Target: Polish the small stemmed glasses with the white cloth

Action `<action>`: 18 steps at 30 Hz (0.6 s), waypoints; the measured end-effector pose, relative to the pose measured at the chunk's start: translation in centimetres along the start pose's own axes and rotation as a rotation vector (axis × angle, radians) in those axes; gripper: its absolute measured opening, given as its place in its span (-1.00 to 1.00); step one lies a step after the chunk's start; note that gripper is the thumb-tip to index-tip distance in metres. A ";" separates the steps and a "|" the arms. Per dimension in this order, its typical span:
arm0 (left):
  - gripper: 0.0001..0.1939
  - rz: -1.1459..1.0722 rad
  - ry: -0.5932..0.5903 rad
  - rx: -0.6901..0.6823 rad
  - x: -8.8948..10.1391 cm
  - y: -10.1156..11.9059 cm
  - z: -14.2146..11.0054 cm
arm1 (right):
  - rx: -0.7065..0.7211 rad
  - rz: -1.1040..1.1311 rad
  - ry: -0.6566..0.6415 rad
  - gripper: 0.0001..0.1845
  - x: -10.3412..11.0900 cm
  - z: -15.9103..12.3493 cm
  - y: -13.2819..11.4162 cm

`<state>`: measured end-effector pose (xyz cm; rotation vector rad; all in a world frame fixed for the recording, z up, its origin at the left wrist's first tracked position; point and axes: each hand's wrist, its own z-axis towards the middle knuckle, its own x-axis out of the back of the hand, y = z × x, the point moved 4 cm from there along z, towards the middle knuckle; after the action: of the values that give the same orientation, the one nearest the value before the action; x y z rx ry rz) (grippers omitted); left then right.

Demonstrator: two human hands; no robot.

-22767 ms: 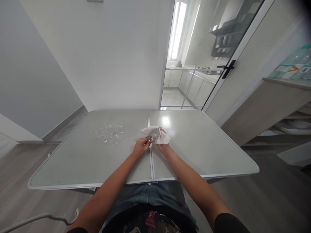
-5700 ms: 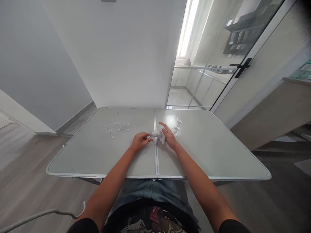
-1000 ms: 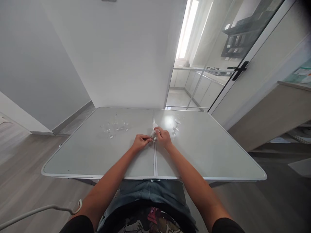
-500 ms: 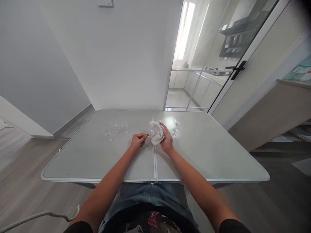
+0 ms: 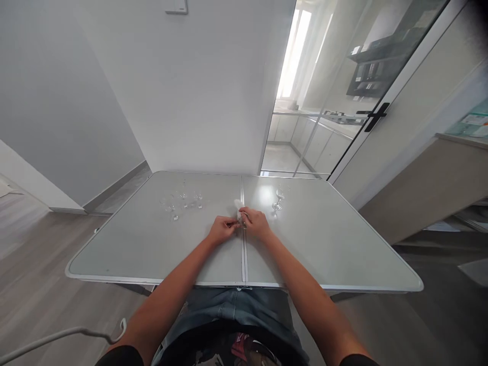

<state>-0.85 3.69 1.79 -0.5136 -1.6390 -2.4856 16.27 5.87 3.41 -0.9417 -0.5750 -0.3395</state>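
Note:
My left hand [image 5: 221, 228] and my right hand [image 5: 254, 223] meet over the centre seam of a grey folding table [image 5: 324, 244]. Between them is a small clear stemmed glass [image 5: 240, 222], mostly hidden. The left fingers pinch it at one end. The right hand is closed around a white cloth [image 5: 238, 206], of which only a corner shows above the knuckles, bunched against the glass.
Several small clear glasses [image 5: 182, 201] stand together at the table's back left. One stemmed glass [image 5: 278, 199] stands alone at the back right of my hands. A white wall rises behind the table; a glass door with a black handle [image 5: 375, 116] is at the right.
The cloth, spread out past my right hand half a second ago, is now bunched inside it. Both hands have come together again over the seam, slightly nearer me.

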 end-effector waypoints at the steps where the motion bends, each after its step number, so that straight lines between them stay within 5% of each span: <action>1: -0.78 0.033 -0.016 -0.015 -0.1 0.1 -0.1 | -0.077 0.093 0.008 -0.68 0.2 0.0 0.7; 10: -0.69 -0.109 0.025 0.049 0.1 -0.3 0.0 | -0.508 0.979 0.002 -0.46 -0.9 -0.6 2.1; 18: -0.66 -0.168 0.113 0.098 0.4 0.1 0.2 | -0.503 0.937 0.127 -0.37 -1.0 -0.2 3.0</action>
<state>-1.16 3.85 2.03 -0.2275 -1.8170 -2.4792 17.01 7.39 0.78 -1.5479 0.1207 0.3210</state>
